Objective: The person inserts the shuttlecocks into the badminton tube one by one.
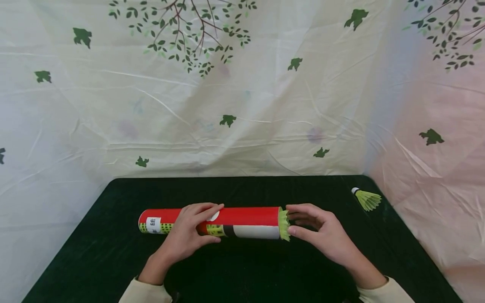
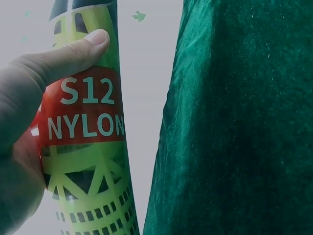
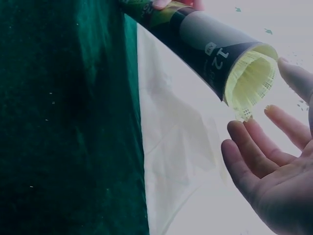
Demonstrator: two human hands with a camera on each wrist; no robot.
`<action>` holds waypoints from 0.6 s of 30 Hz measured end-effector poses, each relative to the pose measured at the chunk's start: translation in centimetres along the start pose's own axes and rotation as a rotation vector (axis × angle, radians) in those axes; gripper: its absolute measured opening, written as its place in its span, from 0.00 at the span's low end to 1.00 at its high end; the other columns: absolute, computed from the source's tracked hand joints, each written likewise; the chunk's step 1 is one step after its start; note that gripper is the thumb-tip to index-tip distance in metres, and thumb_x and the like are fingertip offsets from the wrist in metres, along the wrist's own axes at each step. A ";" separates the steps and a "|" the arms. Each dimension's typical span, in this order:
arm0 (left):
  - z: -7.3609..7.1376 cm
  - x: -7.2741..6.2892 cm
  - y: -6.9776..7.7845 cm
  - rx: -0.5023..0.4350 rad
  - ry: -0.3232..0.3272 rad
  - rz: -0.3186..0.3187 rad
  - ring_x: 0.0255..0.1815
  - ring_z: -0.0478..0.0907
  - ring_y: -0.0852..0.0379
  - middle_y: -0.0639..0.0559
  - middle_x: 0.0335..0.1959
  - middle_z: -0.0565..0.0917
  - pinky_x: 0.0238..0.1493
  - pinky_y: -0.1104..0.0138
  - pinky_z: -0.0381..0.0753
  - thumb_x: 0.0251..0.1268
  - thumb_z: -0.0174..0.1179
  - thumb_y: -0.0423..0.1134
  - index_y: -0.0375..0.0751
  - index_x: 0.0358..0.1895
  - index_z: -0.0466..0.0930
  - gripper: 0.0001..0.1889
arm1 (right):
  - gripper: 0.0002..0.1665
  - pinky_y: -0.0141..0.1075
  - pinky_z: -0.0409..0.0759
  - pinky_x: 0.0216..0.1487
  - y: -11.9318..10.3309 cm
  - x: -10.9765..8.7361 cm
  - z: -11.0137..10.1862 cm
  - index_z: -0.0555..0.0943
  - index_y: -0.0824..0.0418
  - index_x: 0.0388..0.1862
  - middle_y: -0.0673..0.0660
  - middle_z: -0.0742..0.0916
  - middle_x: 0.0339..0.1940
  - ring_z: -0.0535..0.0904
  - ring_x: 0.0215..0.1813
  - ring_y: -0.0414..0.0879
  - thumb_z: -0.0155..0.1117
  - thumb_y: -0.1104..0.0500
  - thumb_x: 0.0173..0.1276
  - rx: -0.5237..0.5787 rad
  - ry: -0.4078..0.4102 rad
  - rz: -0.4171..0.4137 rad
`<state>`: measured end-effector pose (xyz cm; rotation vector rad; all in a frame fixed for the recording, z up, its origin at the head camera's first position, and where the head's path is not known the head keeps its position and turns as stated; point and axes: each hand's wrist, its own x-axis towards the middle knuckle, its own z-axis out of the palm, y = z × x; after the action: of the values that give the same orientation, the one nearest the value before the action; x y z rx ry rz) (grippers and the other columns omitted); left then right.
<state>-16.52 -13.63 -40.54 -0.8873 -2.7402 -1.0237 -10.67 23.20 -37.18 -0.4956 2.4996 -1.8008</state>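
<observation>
A red shuttlecock tube (image 1: pixel 250 215) lies sideways in front of me, with green and grey printing along its near side. My left hand (image 1: pixel 187 231) grips it near the middle, thumb on the near side; "S12 NYLON" is readable on the tube (image 2: pixel 88 110) in the left wrist view. From the tube's right mouth pokes the yellow-green skirt of a shuttlecock (image 3: pixel 252 81); its cork is hidden inside. My right hand (image 1: pixel 326 231) is beside that mouth, fingers spread and loosely bent, fingertips close to the skirt's edge. Whether they touch it I cannot tell.
Another yellow-green shuttlecock (image 1: pixel 368 200) with a white cork lies at the table's back right. Dark green cloth covers the table (image 1: pixel 242 269). Pale curtains (image 1: pixel 265 97) with leaf prints hang behind it and along the sides.
</observation>
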 end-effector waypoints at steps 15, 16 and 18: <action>-0.1 0.1 -0.1 0.001 0.003 0.003 0.65 0.66 0.55 0.61 0.66 0.73 0.65 0.45 0.65 0.48 0.80 0.47 0.78 0.73 0.64 0.47 | 0.28 0.38 0.83 0.51 -0.5 0.3 0.1 0.79 0.59 0.64 0.58 0.83 0.58 0.81 0.55 0.51 0.73 0.57 0.66 -0.019 0.054 0.041; -0.1 0.1 -0.1 0.000 0.003 0.002 0.65 0.66 0.55 0.61 0.66 0.73 0.65 0.45 0.65 0.48 0.80 0.47 0.78 0.73 0.64 0.47 | 0.28 0.38 0.83 0.51 -0.5 0.3 0.2 0.79 0.60 0.64 0.57 0.84 0.57 0.81 0.55 0.51 0.73 0.57 0.66 -0.018 0.057 0.043; 0.0 0.2 -0.2 0.000 0.005 0.003 0.65 0.66 0.55 0.61 0.66 0.73 0.65 0.45 0.65 0.48 0.80 0.47 0.78 0.73 0.64 0.47 | 0.28 0.38 0.83 0.51 -0.5 0.4 0.3 0.79 0.59 0.64 0.57 0.84 0.57 0.81 0.55 0.52 0.73 0.57 0.66 -0.015 0.058 0.045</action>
<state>-16.75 -13.69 -40.58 -0.8873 -2.7343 -1.0240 -10.85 22.64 -36.76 -0.3893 2.5415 -1.8080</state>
